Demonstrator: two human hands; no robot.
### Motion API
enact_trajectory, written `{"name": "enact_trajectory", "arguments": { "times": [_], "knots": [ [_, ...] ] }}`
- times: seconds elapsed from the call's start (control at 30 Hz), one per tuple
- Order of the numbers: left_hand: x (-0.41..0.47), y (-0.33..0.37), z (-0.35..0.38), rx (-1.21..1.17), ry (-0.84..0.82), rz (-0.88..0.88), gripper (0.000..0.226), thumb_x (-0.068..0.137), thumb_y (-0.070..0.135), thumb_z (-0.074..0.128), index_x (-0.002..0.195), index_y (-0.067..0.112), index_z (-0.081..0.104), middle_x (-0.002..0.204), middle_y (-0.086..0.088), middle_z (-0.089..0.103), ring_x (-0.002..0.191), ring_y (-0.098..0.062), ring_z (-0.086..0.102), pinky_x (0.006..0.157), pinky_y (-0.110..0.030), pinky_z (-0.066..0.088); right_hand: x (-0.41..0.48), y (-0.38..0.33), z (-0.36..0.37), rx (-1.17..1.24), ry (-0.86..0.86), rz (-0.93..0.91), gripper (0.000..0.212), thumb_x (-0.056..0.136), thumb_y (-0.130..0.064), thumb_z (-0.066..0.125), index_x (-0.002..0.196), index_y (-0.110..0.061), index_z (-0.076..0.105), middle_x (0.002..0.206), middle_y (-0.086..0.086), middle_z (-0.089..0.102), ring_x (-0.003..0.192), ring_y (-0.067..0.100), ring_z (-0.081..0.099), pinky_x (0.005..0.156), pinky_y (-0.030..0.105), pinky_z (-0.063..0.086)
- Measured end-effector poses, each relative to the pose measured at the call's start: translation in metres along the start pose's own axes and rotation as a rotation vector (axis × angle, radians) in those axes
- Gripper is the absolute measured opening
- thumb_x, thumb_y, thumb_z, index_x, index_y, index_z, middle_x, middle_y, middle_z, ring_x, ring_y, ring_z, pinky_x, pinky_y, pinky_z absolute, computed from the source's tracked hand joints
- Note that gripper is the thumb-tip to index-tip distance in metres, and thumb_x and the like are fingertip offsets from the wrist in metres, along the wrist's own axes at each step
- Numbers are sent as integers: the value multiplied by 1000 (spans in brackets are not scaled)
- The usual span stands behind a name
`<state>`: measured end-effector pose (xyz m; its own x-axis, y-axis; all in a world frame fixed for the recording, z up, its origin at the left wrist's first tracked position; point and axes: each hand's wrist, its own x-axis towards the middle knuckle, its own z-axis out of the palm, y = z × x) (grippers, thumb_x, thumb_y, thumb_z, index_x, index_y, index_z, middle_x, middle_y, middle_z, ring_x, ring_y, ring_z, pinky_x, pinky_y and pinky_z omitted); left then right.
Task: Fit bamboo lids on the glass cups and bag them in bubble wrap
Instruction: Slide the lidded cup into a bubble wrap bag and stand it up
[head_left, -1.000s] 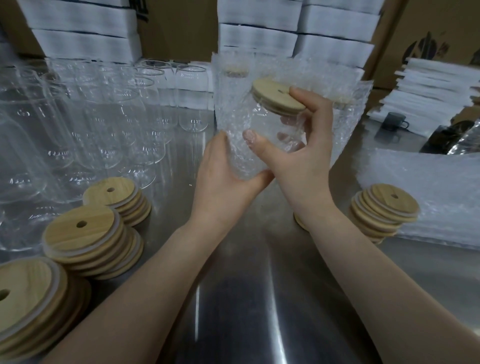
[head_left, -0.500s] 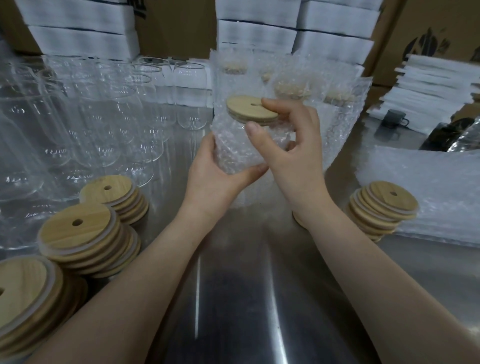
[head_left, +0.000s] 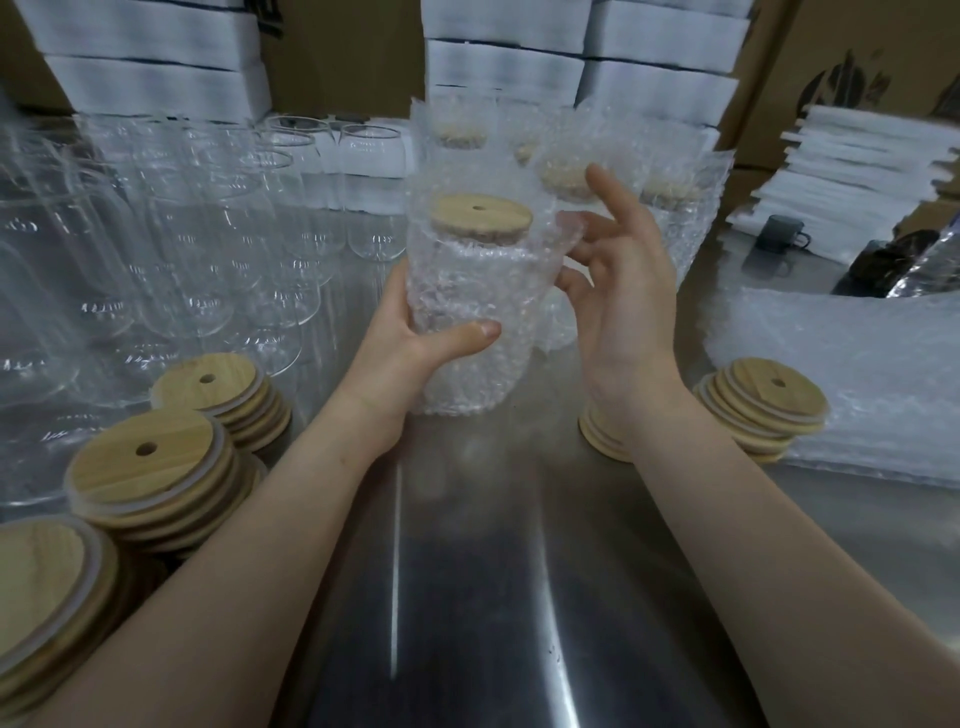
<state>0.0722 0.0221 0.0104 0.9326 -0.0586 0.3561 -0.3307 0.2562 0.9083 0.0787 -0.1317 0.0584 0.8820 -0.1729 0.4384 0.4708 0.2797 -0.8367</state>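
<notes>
A glass cup in a bubble wrap bag (head_left: 467, 322) stands upright above the steel table, a bamboo lid (head_left: 482, 212) sitting on its rim. My left hand (head_left: 410, 353) grips the bagged cup from the left, thumb across its front. My right hand (head_left: 618, 291) hovers just right of the cup with fingers spread and relaxed, fingertips near the bag's loose top edge, holding nothing. Bare glass cups (head_left: 208, 234) crowd the left side. Stacks of bamboo lids (head_left: 150, 467) lie front left, and another lid stack (head_left: 763, 405) lies on the right.
Several bagged, lidded cups (head_left: 597, 171) stand behind the held one. A pile of bubble wrap bags (head_left: 852, 384) lies at right. White boxes (head_left: 509, 67) and cardboard cartons line the back. A small dark mug (head_left: 779, 234) sits far right. The steel table (head_left: 467, 597) stretches before me.
My right hand set the bamboo lid down onto the cup, then let go and drew back to the right with fingers spread. The left hand kept its grip on the bagged cup.
</notes>
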Motion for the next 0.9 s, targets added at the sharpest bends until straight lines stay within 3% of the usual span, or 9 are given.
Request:
{"name": "enact_trajectory", "arguments": {
  "times": [0.1, 0.17, 0.27, 0.37, 0.43, 0.63, 0.9],
  "knots": [
    [1, 1, -2, -19, -36, 23, 91, 58, 12, 81, 140, 15, 41, 125, -7, 65, 112, -20, 66, 87, -28, 54, 3, 7, -3, -107, -67, 114, 53, 91, 8, 41, 135, -18, 53, 92, -7, 68, 86, 6, 67, 80, 28, 55],
    [1, 2, -2, -35, -40, 48, 87, 61, 20, 79, 139, 16, 43, 121, -4, 67, 111, -19, 66, 85, -27, 54, 2, 10, -2, -156, -145, 192, 42, 90, 7, 44, 117, -17, 64, 87, -7, 71, 84, 10, 67, 79, 34, 56],
    [1, 3, -4, -79, -39, 77, 73, 71, 20, 75, 138, 19, 45, 119, 2, 69, 112, -18, 66, 84, -27, 54, -1, 10, -3, -241, -163, 201, 28, 91, 2, 49, 87, -18, 68, 75, -9, 69, 72, 6, 65, 73, 28, 51],
    [2, 5, -5, -97, -37, 111, 59, 80, 19, 70, 135, 17, 49, 118, 4, 70, 111, -17, 66, 84, -27, 54, -1, 10, -4, -257, -114, 143, 11, 93, -4, 57, 93, -7, 67, 83, 4, 65, 78, 17, 60, 74, 34, 48],
    [2, 6, -4, -102, -17, 129, 50, 82, 20, 67, 130, 15, 53, 113, 6, 71, 108, -15, 68, 81, -25, 54, -1, 9, -4, -222, -71, 108, 5, 92, -5, 61, 92, -6, 65, 79, 3, 64, 75, 17, 58, 69, 31, 48],
    [2, 13, -5, -160, 77, 119, 34, 83, 23, 67, 116, 14, 66, 111, -3, 72, 109, -23, 67, 87, -32, 53, -3, 3, -3, -152, -55, 31, 12, 89, -5, 68, 84, -15, 63, 85, 6, 63, 74, 18, 55, 56, 26, 47],
    [-1, 24, 4, -179, 203, 171, 22, 92, 3, 60, 111, 13, 68, 99, 3, 75, 100, -14, 69, 84, -26, 53, -1, -2, -3, -10, -48, 8, 12, 90, -4, 66, 87, -12, 57, 76, -3, 66, 62, 8, 59, 49, 23, 45]
  ]
}}
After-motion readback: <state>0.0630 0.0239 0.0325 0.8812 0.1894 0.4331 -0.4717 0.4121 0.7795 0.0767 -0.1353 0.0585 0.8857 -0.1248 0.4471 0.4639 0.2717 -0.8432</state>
